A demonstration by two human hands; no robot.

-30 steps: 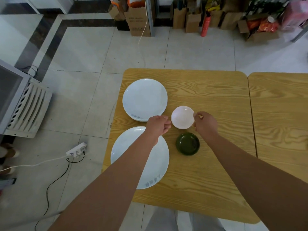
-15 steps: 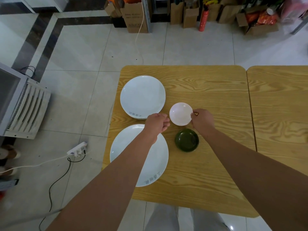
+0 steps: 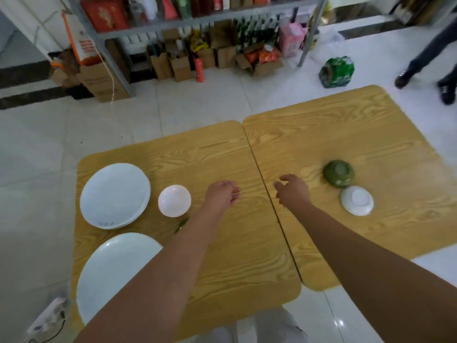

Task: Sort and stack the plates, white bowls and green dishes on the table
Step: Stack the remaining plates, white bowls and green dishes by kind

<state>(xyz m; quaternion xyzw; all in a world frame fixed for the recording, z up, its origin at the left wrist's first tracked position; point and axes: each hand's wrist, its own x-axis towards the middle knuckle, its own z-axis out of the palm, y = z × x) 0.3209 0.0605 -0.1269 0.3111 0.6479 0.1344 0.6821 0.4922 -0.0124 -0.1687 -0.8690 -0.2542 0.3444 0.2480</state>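
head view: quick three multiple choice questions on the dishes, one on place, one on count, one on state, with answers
1. Where does the overturned green dish sit?
A. on the right table, just beyond the overturned white bowl
B. stacked on a plate
C. on the floor

2. How many white bowls show?
A. one
B. two
C. four

3. How does the white bowl on the right table lie?
A. upright
B. upside down
C. on its side

Answers:
1 A: it rests on the right table's wood, close to the bowl's far edge.
2 B: there is one upright white bowl on the left table and one on the right.
3 B: its foot ring faces up.
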